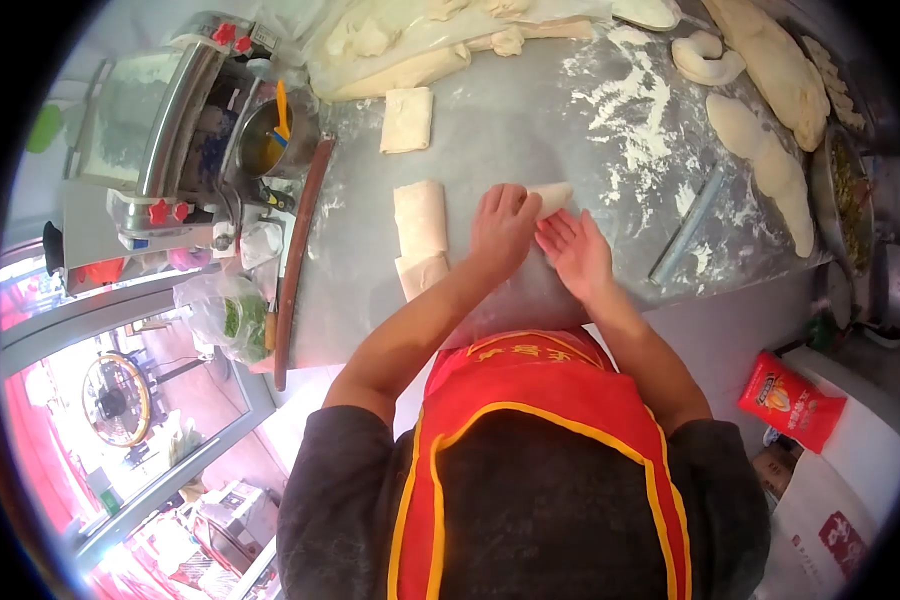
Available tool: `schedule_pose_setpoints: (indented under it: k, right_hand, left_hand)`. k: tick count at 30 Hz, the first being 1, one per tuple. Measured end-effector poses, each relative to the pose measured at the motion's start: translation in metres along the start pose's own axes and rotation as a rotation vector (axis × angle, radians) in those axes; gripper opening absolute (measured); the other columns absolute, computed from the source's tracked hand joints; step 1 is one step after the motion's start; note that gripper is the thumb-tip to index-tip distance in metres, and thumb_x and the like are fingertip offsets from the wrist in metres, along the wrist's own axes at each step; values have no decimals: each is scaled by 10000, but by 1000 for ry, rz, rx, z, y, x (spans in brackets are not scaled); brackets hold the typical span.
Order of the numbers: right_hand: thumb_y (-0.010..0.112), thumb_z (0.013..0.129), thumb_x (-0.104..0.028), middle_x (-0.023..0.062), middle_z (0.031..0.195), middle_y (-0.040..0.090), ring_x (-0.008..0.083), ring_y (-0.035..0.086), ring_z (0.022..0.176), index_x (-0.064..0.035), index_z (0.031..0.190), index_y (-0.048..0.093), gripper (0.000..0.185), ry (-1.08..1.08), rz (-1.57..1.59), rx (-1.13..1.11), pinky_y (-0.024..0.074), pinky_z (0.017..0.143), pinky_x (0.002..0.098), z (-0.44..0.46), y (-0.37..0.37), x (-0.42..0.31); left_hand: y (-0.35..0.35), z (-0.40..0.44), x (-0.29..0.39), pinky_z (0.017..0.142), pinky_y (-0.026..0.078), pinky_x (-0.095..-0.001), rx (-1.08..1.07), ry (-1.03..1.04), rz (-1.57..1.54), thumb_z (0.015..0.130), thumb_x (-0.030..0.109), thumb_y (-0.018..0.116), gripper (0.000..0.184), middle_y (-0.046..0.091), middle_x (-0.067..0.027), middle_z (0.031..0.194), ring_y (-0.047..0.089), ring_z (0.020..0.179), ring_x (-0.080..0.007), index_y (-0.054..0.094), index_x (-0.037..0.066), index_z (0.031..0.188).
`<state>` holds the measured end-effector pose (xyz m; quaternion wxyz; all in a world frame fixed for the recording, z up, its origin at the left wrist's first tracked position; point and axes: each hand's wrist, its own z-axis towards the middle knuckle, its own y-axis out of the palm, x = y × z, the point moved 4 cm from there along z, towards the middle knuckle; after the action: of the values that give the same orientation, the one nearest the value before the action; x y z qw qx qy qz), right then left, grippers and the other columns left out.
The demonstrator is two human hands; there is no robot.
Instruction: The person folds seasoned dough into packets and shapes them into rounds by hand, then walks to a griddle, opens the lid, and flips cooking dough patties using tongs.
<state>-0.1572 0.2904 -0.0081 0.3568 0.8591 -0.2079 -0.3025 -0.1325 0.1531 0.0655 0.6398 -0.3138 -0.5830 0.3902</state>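
Bright light through framed glass beside a grey worktable

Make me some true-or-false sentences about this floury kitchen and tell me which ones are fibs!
1. The left hand is touching a piece of dough. True.
2. The apron is blue all over. False: it is red with yellow edging.
3. White powder is scattered on the table. True.
4. The tool with the orange-yellow handle lies on the floor. False: it stands in the metal pot.
5. A grey rod lies on the table. True.
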Motion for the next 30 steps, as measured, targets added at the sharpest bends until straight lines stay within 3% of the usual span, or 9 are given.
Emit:
schedule_pose_setpoints:
  k: [4,8,11,17,18,24,27,28,30]
  right_hand:
    - [359,988,-428,229,1367,432,314,458,1240,93,1357,345,639,-4,-137,189,356,1061,416,22,-12,-24]
    - [333,990,-445,250,1284,507,330,515,1182,96,1287,445,627,-101,-262,285,404,1026,404,26,-14,-46]
    - [325,986,-463,262,1280,505,324,520,1177,113,1281,443,658,-134,-339,228,409,1022,403,53,-3,-50]
    - [325,959,-539,165,874,640,231,644,744,106,1034,581,697,-33,-493,312,537,727,349,86,20,-32]
    - [353,936,-576,146,938,633,208,616,774,79,1103,558,706,30,-520,282,520,731,326,91,19,-30]
    - [377,930,-576,192,1006,638,257,645,870,96,1111,563,721,235,-834,167,521,803,336,100,33,-65]
    - [347,938,-567,192,914,662,240,656,813,93,1040,604,716,-217,-964,208,517,728,339,130,36,-93]
    - [364,920,-573,212,950,667,300,647,903,71,995,640,705,-177,-841,184,488,794,357,141,37,-85]
    - [377,911,-564,211,948,666,323,634,923,54,945,660,681,-173,-1096,208,474,809,364,153,43,-69]
  left_hand:
    - [7,-10,-16,1028,361,-426,69,0,-15,768,84,634,403,475,-134,1306,407,1254,-340,523,60,1155]
    - [26,19,-40,1098,272,-434,115,17,49,862,167,565,496,390,-159,1414,315,1346,-328,425,22,1315]
    - [51,50,-43,1126,212,-447,83,29,122,919,257,489,530,347,-159,1457,286,1371,-308,374,14,1376]
    - [68,59,-45,1145,157,-457,34,-12,217,942,324,426,557,333,-129,1476,258,1389,-282,343,32,1409]
    - [69,59,-46,1147,153,-453,19,-9,241,941,323,429,561,332,-125,1477,252,1391,-279,339,35,1413]
    - [73,62,-48,1150,128,-463,-5,-26,241,936,357,437,593,310,-107,1493,215,1407,-267,321,46,1427]
    - [73,60,-48,1152,114,-471,-13,-35,245,941,387,422,608,292,-104,1501,197,1414,-268,308,53,1436]
    - [72,62,-47,1152,110,-473,-13,-32,249,944,398,415,612,286,-103,1504,191,1416,-268,304,55,1439]
    - [72,63,-46,1159,93,-461,-32,-53,281,945,419,399,628,252,-93,1520,171,1423,-255,276,71,1453]
